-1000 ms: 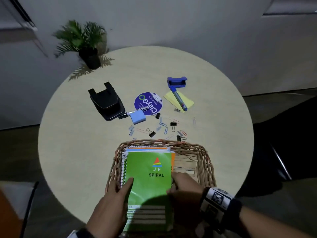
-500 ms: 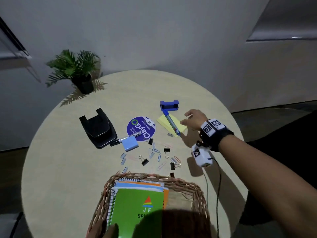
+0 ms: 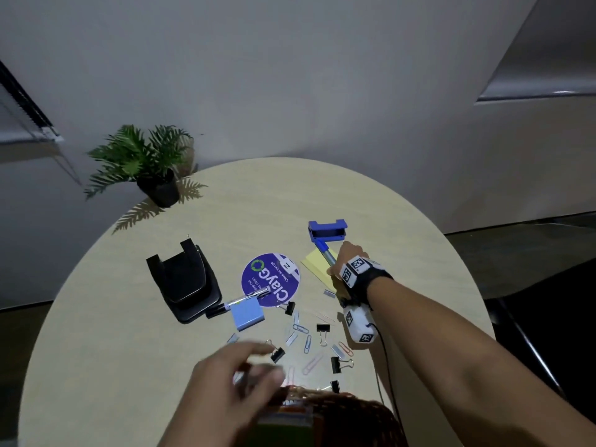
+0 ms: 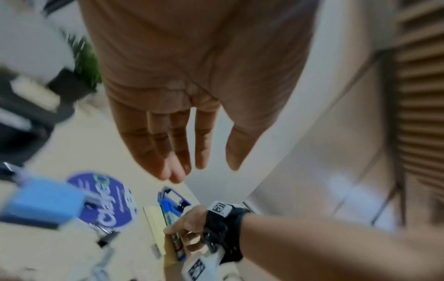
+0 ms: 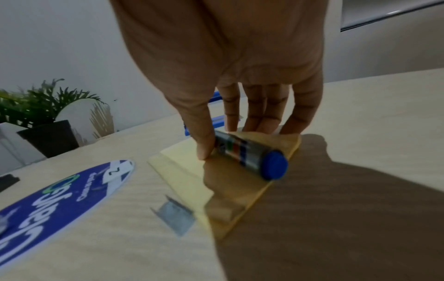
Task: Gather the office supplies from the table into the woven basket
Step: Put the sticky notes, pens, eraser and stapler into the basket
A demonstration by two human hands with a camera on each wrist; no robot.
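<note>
My right hand (image 3: pixel 338 266) (image 5: pixel 230 140) pinches a blue-capped marker (image 5: pixel 250 154) (image 3: pixel 325 253) between thumb and fingers. The marker lies on a yellow sticky-note pad (image 5: pixel 187 171) (image 3: pixel 314 264) at the right of the round table. My left hand (image 3: pixel 258 359) (image 4: pixel 206 171) hovers open with straight fingers, blurred, holding nothing, over loose paper clips (image 3: pixel 301 329) and binder clips (image 3: pixel 322 329). The woven basket (image 3: pixel 364 411) is at the bottom edge, with spiral notebooks (image 3: pixel 287 414) inside, partly hidden by my left hand.
Left of the marker lie a round purple disc (image 3: pixel 271 279), a blue note pad (image 3: pixel 246 316), a pen (image 3: pixel 238 300) and a black hole punch (image 3: pixel 183 282). A blue plastic holder (image 3: pixel 327 229) sits behind the marker. A staple strip (image 5: pixel 175 216) lies beside the yellow pad. A potted plant (image 3: pixel 154 169) stands far left.
My right hand left the basket, reached forward and took hold of the marker. My left hand let go of the green notebook and moved forward over the clips.
</note>
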